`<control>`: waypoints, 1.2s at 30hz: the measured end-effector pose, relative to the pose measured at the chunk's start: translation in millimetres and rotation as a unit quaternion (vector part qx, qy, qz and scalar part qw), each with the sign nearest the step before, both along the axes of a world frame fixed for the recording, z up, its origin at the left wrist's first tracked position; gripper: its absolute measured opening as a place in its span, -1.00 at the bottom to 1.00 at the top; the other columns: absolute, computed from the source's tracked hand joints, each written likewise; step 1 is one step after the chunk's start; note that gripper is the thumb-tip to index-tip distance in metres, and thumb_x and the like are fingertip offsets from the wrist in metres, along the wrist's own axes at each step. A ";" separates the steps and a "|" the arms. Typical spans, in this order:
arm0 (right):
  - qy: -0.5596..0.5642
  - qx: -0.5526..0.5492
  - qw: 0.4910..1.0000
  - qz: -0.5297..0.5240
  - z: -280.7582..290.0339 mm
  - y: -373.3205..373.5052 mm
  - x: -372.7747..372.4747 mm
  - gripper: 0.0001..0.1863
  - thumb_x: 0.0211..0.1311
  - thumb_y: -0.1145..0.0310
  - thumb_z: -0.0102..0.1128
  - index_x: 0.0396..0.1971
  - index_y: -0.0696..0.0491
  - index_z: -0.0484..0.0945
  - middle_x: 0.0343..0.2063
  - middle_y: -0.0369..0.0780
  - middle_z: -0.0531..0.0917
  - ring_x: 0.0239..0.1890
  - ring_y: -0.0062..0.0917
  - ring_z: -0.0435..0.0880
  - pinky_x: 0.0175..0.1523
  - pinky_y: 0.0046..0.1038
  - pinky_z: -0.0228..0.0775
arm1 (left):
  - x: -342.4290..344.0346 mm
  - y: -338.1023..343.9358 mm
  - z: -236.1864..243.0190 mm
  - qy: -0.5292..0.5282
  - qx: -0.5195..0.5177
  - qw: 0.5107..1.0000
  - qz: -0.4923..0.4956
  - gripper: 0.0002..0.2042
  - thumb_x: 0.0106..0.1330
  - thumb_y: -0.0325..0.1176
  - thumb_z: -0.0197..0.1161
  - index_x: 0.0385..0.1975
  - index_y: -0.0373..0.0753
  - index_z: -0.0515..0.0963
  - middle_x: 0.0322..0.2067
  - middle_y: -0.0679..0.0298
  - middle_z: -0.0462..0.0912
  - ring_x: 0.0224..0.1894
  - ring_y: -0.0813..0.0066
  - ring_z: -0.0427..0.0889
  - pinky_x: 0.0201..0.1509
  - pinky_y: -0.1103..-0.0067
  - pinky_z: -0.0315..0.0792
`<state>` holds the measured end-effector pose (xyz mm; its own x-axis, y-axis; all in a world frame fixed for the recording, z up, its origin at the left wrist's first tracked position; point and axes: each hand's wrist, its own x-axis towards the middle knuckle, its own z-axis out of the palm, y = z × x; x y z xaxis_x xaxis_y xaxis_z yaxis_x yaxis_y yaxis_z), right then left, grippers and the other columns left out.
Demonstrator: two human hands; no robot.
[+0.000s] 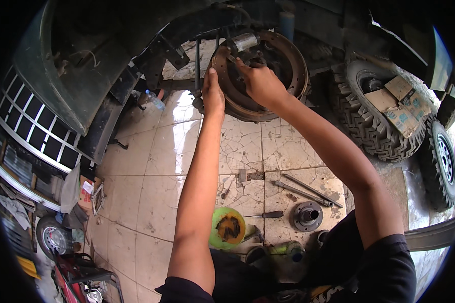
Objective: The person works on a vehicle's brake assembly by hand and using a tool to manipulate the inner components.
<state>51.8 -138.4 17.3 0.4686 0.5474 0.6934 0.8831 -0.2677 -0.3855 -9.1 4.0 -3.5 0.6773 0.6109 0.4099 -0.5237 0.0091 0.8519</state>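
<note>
Straight ahead of you: the one rusty wheel brake (299, 65) stands upright, its round face toward you, probably so both hands can reach it.
Left hand: yours (215, 97) is partly open, set against the brake's left edge, perhaps to steady it; whether the fingers grip behind it, you cannot tell from this view.
Right hand: yours (263, 87) is mostly curled, index finger stretched to the upper left of the brake face, likely for close work; whether it pinches anything is hidden.
Floor tools: two metal rods (303, 194) lie side by side and one screwdriver (273, 214) lies near them, seemingly kept within your reach.
Floor parts: one round metal hub (307, 217) rests flat, which should stop it rolling.
Bowl: one green bowl (227, 211) has dark pieces inside, too jumbled to count, probably gathered there against loss.
Right side: one big tyre (358, 121) carries cardboard (407, 113); one narrower wheel (444, 156) stands beside it.
Far left floor: one clear bottle (155, 100) lies tilted, well apart from your hands.
</note>
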 end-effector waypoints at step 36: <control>0.066 0.062 0.996 0.010 14.9 3.9 -17.1 -0.55 0.11 0.60 -0.02 0.06 0.22 0.50 -0.51 0.14 0.60 -0.37 -0.01 0.65 -0.21 -0.16 0.48 | -0.3 14.6 -6.1 0.035 -0.071 0.992 -0.097 -0.39 0.40 0.03 0.10 0.29 -0.28 0.28 0.29 0.18 0.32 0.32 0.40 0.25 0.38 0.51 0.08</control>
